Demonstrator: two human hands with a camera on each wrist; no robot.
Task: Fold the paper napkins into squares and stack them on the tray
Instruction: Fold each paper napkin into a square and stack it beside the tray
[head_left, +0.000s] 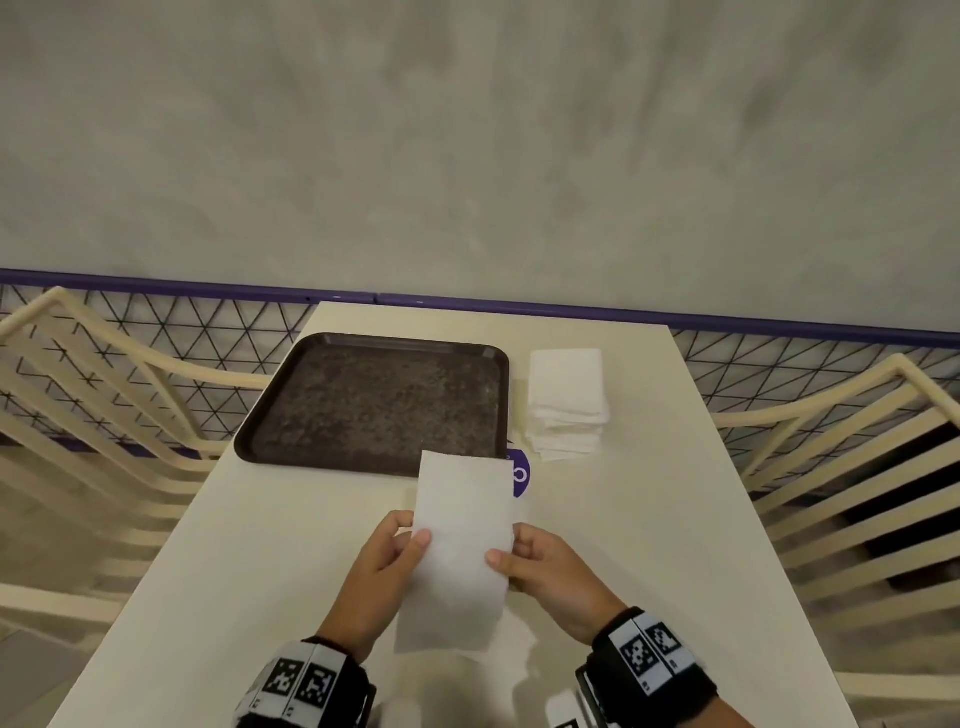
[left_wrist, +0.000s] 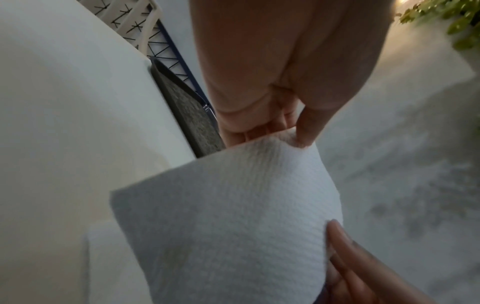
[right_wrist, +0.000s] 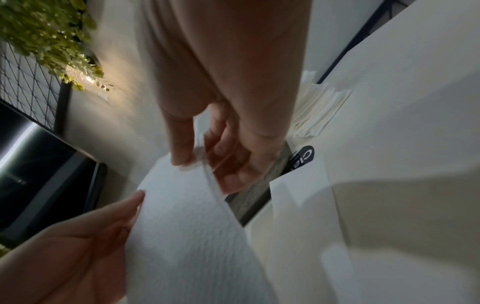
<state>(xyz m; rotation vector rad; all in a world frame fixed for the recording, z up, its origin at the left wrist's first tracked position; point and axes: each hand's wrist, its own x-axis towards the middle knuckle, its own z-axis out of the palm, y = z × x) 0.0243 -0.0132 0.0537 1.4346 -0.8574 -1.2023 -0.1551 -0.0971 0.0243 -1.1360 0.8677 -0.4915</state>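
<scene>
Both hands hold one napkin (head_left: 460, 545) up above the table (head_left: 649, 519), close to the person's body. It is a long white strip, and its long way runs straight out from the person toward the tray (head_left: 374, 400). The far short end reaches over the tray's near edge, and the near short end hangs down by the wrists. The left hand (head_left: 387, 564) pinches the left long edge with thumb on top and fingers curled under. The right hand (head_left: 540, 569) pinches the right long edge the same way, straight across from it. Both hands sit about halfway along the strip, so neither one is nearer. I think the next fold should bring the two short ends together to make a square. More napkins wait in a pile (head_left: 567, 402) just to the right of the tray, which has no napkins on it yet.
</scene>
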